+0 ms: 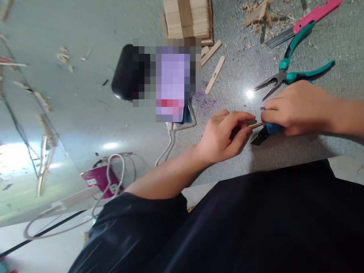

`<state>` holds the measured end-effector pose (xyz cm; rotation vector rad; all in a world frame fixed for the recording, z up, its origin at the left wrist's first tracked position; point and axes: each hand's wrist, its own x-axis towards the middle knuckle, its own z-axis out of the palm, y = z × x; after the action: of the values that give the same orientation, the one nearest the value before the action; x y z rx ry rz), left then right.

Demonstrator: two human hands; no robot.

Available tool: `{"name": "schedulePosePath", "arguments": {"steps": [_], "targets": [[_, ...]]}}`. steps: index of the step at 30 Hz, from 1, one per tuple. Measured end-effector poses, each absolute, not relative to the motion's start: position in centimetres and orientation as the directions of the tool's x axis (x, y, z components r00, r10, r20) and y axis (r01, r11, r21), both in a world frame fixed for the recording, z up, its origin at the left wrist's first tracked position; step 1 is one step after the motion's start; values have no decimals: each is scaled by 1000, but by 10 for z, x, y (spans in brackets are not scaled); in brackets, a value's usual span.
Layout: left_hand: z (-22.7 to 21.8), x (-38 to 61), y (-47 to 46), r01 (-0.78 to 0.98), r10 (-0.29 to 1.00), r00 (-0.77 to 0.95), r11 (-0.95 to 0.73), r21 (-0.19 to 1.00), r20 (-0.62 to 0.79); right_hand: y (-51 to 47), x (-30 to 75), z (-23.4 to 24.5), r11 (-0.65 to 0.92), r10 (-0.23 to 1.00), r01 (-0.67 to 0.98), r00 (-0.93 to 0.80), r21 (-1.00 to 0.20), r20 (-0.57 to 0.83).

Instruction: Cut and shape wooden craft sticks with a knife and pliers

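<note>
My left hand (223, 134) is closed, pinching one end of a thin wooden stick (256, 124) between thumb and fingers. The stick's other end reaches my right hand (297, 108). That hand is wrapped round a blue-handled utility knife (273, 129), whose dark, short blade points left, just below the stick. Whether the right fingers also press on the stick cannot be made out. Long-nose pliers (281, 74) with teal grips lie spread just above my right hand. Two or so flat craft sticks (215, 75) rest up and left of my hands.
A bundle of craft sticks (189, 19) lies at the back, near a black rounded case (125, 72) and a partly blurred phone (172, 83) on a white cable. Wood shavings (261, 19) and a pink-handled saw (307, 21) are at upper right. A purple packet (106, 182) lies lower left.
</note>
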<state>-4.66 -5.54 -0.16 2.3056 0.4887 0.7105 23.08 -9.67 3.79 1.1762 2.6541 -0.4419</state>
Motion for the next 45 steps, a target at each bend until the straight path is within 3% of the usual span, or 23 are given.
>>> {"name": "schedulePosePath", "arguments": {"steps": [5,9,14,22,28,36,45], "targets": [[-5,-47,-60,185,571,766,-637,748,297,-98,229,36,566,749,794,-607,-220,-266],[-5,-49,-66,277,693,679,-548,789,243,-105,231,38,497,821,857,-516,-138,-245],[-2,-49,-69,342,727,654,-530,776,208,-108,232,43,420,864,903,-429,-90,-264],[0,-47,-69,323,720,662,-526,787,209,-105,227,41,284,892,933,-342,-221,-297],[-1,-48,-70,338,720,664,-529,778,201,-102,222,51,316,840,943,-327,-99,-432],[0,-48,-68,331,696,684,-565,755,221,-106,230,41,341,878,920,-385,-191,-284],[-16,-48,-62,179,503,732,-793,582,460,-111,231,33,312,904,892,-385,-328,-184]]}}
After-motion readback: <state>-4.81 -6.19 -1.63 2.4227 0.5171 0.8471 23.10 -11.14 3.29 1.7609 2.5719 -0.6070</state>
